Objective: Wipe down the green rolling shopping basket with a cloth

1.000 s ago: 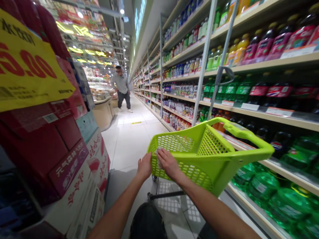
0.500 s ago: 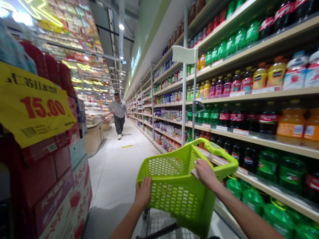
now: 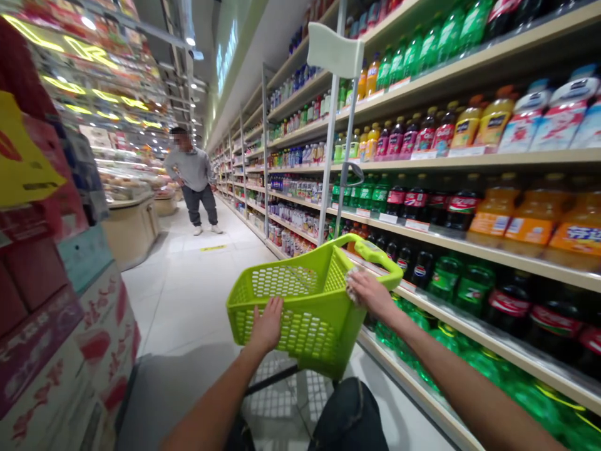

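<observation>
A lime-green plastic basket cart point(image 3: 300, 316) stands in the aisle in front of me. My left hand point(image 3: 267, 324) grips its near rim, fingers curled over the edge. My right hand point(image 3: 369, 292) presses a small whitish cloth point(image 3: 351, 282) against the right rim, close to the green handle point(image 3: 375, 254). The cloth is mostly hidden under my fingers.
Long shelves point(image 3: 469, 163) of bottled drinks run along the right. Stacked red and white cartons point(image 3: 61, 326) with a yellow price sign point(image 3: 23, 169) stand on the left. A person in a grey top point(image 3: 192, 178) stands down the aisle. A white pole sign point(image 3: 334, 50) rises from the shelf.
My right hand with the cloth slid from the near rim to the right rim by the handle. The view turned right, and the person down the aisle came closer.
</observation>
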